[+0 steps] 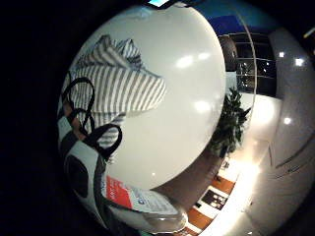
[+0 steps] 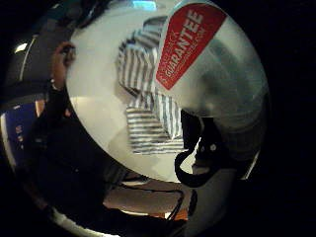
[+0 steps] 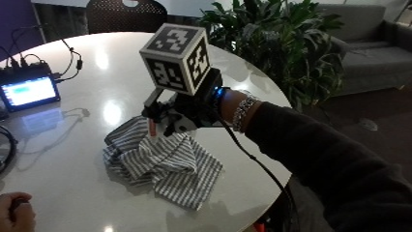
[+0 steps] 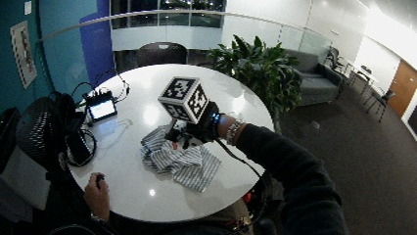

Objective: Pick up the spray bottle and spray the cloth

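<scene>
A: Grey-and-white striped cloth (image 3: 161, 164), crumpled on the round white table (image 3: 83, 188).

B: And the gloved right hand (image 3: 193, 108) above it, fingers curled round the spray bottle (image 2: 217, 74): clear body, red label reading "GUARANTEE".

A: Smaller print's unreadable.

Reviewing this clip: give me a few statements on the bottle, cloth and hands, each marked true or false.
1. The gloved right hand holds the spray bottle above the cloth. True.
2. The cloth is plain white. False: it is striped grey and white.
3. The cloth lies crumpled on the round white table. True.
4. The bottle's label is blue. False: it carries a red label reading GUARANTEE.
5. The bare hand grips the cloth. False: it rests at the table edge, apart from the cloth.
</scene>
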A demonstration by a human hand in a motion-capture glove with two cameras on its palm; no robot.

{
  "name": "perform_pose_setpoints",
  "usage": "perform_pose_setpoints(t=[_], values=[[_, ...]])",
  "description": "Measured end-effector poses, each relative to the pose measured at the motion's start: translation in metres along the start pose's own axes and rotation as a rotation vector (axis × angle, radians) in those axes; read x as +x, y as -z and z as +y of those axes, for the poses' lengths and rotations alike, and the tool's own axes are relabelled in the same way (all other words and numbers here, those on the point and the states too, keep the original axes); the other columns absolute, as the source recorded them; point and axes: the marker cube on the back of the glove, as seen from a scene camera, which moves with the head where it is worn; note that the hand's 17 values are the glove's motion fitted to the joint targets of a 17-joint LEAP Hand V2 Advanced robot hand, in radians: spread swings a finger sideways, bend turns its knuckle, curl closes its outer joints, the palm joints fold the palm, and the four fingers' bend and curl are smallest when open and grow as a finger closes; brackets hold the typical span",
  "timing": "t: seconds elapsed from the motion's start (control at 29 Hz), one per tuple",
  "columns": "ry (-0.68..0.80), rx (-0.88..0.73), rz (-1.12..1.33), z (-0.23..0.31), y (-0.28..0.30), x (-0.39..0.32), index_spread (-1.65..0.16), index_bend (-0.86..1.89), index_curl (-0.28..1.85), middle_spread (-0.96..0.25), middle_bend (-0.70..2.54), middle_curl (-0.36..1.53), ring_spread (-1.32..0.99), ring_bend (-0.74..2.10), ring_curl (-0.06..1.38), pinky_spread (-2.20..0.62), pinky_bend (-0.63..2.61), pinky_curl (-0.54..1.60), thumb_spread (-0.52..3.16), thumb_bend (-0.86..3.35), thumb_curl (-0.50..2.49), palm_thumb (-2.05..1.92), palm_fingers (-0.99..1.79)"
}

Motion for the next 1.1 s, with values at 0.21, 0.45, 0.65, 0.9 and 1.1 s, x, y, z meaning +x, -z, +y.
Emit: perform_pose_setpoints(t=[0.21, 0.45, 0.65, 0.9, 1.1], values=[[-0.03, 0.238, -0.31, -0.005, 0.034, 0.002, -0.28, 0.18, 0.47, -0.23, 0.61, 0.51, -0.24, 0.74, 0.44, -0.33, 0.46, 0.38, 1.19, -0.02, 0.36, 0.8, 1.39], [-0.041, 0.455, -0.708, -0.019, 0.048, -0.005, -0.28, 0.18, 0.47, -0.24, 0.61, 0.51, -0.24, 0.75, 0.44, -0.34, 0.47, 0.38, 1.19, -0.02, 0.36, 0.8, 1.39], [-0.139, 0.738, -1.043, -0.037, 0.039, -0.017, -0.28, 0.18, 0.47, -0.23, 0.62, 0.51, -0.24, 0.74, 0.44, -0.35, 0.47, 0.38, 1.19, -0.02, 0.37, 0.79, 1.39], [-0.328, 1.138, -1.024, -0.059, -0.001, 0.0, -0.28, 0.17, 0.47, -0.23, 0.62, 0.51, -0.24, 0.75, 0.44, -0.35, 0.48, 0.39, 1.19, -0.02, 0.37, 0.79, 1.39], [-0.482, 1.209, -0.893, -0.055, -0.017, 0.005, -0.28, 0.17, 0.47, -0.23, 0.62, 0.51, -0.24, 0.74, 0.44, -0.35, 0.48, 0.39, 1.19, -0.01, 0.38, 0.79, 1.38]])
